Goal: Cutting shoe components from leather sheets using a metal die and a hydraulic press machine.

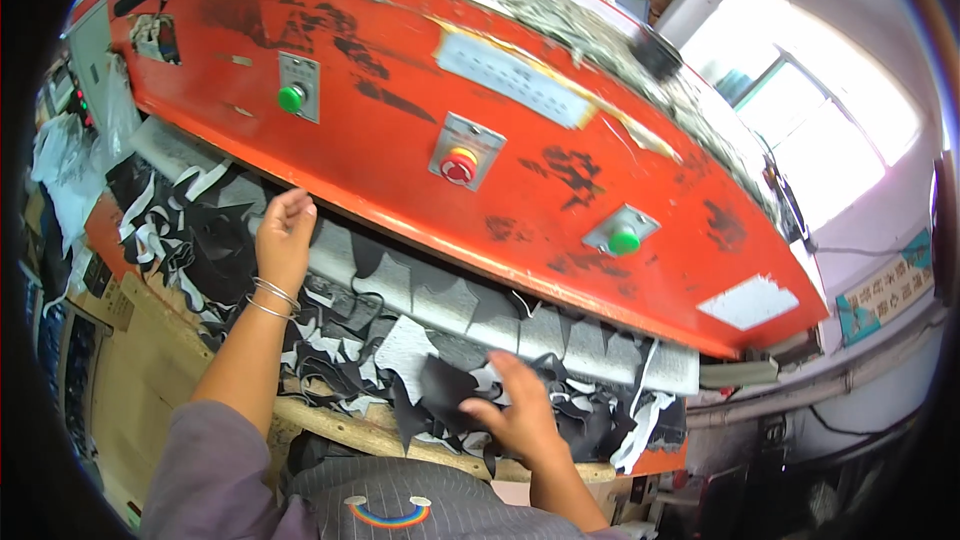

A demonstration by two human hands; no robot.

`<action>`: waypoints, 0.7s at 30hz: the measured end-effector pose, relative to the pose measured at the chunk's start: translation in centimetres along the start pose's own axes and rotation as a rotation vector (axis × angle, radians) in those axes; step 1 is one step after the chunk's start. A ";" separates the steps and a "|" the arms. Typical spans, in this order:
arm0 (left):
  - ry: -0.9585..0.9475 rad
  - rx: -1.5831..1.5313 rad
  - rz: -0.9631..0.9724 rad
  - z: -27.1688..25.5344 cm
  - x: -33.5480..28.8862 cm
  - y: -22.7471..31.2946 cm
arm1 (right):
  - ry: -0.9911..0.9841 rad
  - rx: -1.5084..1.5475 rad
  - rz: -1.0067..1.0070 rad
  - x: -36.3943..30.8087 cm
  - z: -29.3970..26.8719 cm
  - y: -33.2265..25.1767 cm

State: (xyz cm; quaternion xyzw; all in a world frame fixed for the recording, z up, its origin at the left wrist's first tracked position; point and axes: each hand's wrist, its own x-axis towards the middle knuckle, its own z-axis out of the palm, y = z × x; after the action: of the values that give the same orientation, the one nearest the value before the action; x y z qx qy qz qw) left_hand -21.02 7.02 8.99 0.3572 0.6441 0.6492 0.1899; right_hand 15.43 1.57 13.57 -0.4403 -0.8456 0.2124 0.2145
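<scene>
My left hand (285, 230), with thin bracelets at its wrist, is raised at the lower edge of a red machine beam (370, 155). Its fingers are loosely bent, thumb a little apart, and nothing shows in them. Below the beam lies a pale slab (440, 305) with dark cut sheet material on it. My right hand (522, 410) is over the near scraps, thumb and fingers spread. Beside its thumb is a black piece (446, 392); whether they touch is unclear. A white piece (404, 352) lies left of that, among tangled black and white offcuts (345, 345).
On the beam's face sit a red stop button (459, 166) and two green buttons, at left (291, 98) and right (624, 241). A wooden edge (370, 428) runs in front of me. Clear plastic bags (70, 170) hang at left; a pipe (800, 392) runs along the right.
</scene>
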 end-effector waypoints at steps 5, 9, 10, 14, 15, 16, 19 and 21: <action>0.281 0.112 0.137 -2.0 6.7 3.5 | 0.488 0.283 0.210 7.4 -5.4 1.7; 0.452 0.124 0.352 0.4 11.6 5.9 | 0.695 0.315 0.234 11.5 -8.9 3.7; 0.446 0.125 0.347 1.4 12.0 6.7 | 0.684 0.280 0.311 11.9 -9.5 3.8; 0.460 0.088 0.333 3.8 12.2 8.4 | 0.711 0.330 0.307 12.0 -9.3 3.5; 0.495 0.022 0.363 4.1 12.1 8.6 | 0.734 0.351 0.266 11.9 -9.1 3.8; 0.530 -0.046 0.392 4.4 12.0 8.6 | 0.757 0.373 0.224 11.7 -9.0 4.2; 0.543 0.192 0.412 4.4 12.5 8.6 | 0.714 0.372 0.262 12.6 -9.7 4.2; 0.539 0.378 0.427 3.6 12.3 8.9 | 0.648 0.420 0.311 12.5 -10.1 3.8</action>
State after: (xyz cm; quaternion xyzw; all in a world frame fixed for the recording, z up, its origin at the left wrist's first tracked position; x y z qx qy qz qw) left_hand -24.82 17.32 19.99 0.3284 0.6903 0.6146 -0.1947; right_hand 16.92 15.72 21.96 -0.5537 -0.5960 0.2603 0.5200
